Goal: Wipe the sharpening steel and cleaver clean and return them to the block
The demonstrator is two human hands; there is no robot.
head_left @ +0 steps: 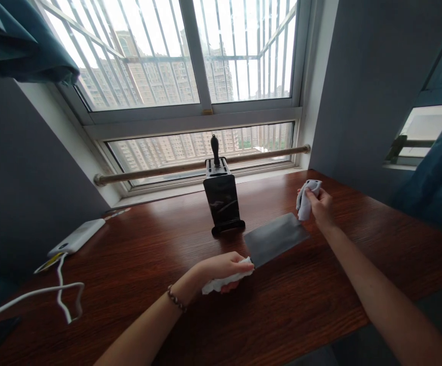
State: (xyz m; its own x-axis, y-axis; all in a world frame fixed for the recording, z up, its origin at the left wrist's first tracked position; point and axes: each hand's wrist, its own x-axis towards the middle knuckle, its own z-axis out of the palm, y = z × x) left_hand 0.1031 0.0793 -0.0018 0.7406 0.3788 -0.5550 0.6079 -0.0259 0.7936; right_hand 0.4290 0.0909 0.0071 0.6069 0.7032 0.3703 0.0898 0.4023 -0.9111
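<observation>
My left hand (221, 269) is closed round the white handle of a cleaver, whose broad grey blade (276, 238) points up and to the right over the dark wooden table (159, 254). My right hand (320, 203) pinches a crumpled white cloth (305, 199) just above the blade's far end, close to it; whether they touch is unclear. A black knife block (223, 201) stands upright behind the blade, with one dark knife handle (215, 148) sticking out of its top.
A white power bank (78, 236) lies at the table's left edge, its white cable (58, 292) looping toward me. A wooden rail (159, 170) runs along the barred window behind. Teal curtains hang at both sides.
</observation>
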